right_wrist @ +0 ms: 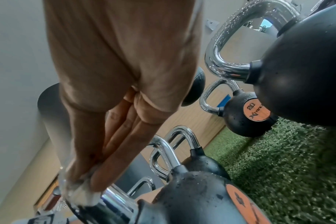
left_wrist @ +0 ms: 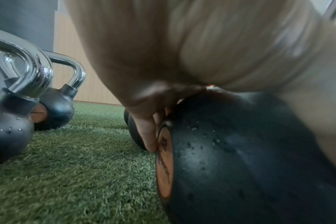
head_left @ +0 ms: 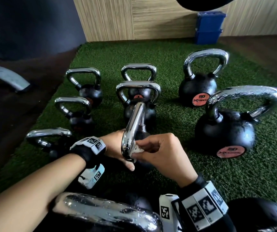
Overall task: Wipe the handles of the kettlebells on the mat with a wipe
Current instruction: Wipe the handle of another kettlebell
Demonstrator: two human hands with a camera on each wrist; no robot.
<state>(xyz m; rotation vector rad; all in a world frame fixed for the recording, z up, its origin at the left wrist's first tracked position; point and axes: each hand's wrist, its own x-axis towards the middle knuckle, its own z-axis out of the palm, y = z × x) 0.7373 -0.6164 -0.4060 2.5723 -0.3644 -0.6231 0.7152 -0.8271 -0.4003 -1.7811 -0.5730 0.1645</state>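
Several black kettlebells with chrome handles stand on the green turf mat (head_left: 176, 114). The middle one's handle (head_left: 133, 124) faces me edge-on. My right hand (head_left: 139, 152) pinches a crumpled white wipe (head_left: 137, 149) against the near lower leg of that handle. In the right wrist view the wipe (right_wrist: 82, 195) sits under my fingertips on the chrome handle (right_wrist: 115, 200). My left hand (head_left: 114, 144) lies behind the handle on the kettlebell's ball. The left wrist view shows its palm on the wet black ball (left_wrist: 240, 151) and its fingers (left_wrist: 148, 133) reaching down over the orange label.
A big kettlebell (head_left: 224, 134) stands close on the right, another (head_left: 198, 87) behind it. Smaller ones (head_left: 77, 111) crowd the left. A wet chrome handle (head_left: 104, 211) lies under my forearms. Blue boxes (head_left: 208, 27) stand by the wooden wall. A grey machine foot (head_left: 5, 77) sits at left.
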